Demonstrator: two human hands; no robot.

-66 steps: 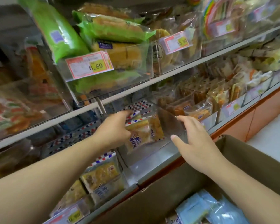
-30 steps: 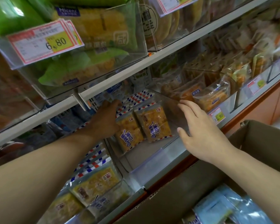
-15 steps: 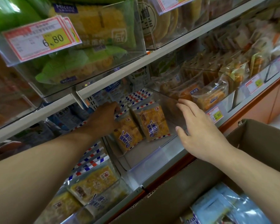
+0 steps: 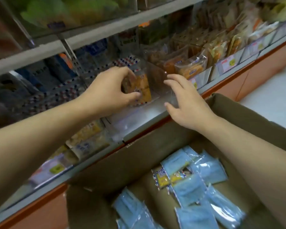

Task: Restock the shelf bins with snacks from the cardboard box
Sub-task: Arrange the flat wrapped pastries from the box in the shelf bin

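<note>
- Left hand [image 4: 112, 90]: reached deep into the clear shelf bin [image 4: 157, 111], fingers and thumb curled round the orange snack packets [image 4: 144, 86] standing at its back; probably gripped to push them upright and rearward, freeing the front for new stock.
- Right hand [image 4: 186, 103]: set against the bin's right front corner, fingers spread and nearly straight, holding nothing; fingertips on or just at the clear divider wall, exact contact hard to tell through the blur; apparently placed there to steady the bin.
- Bin floor in front of the packets: bare, transparent, tilted toward the shelf lip; judged to be the space awaiting refill.
- Cardboard box [image 4: 139, 156]: parked directly below the shelf edge with flaps open, near enough to lift stock straight up.
- Inside the box: pale blue snack packs [image 4: 203, 169] lying loose and overlapping, plus one yellow pack [image 4: 162, 177] with a striped border among them; none in either hand.
- Neighbouring bins [image 4: 195, 68] to the right: already filled with wrapped pastries, price tags on their fronts.
- Stage judged: tidying existing stock, transfer from box not yet begun at this bin.
- Risk judged: slippery wrappers toppling forward once released.
</note>
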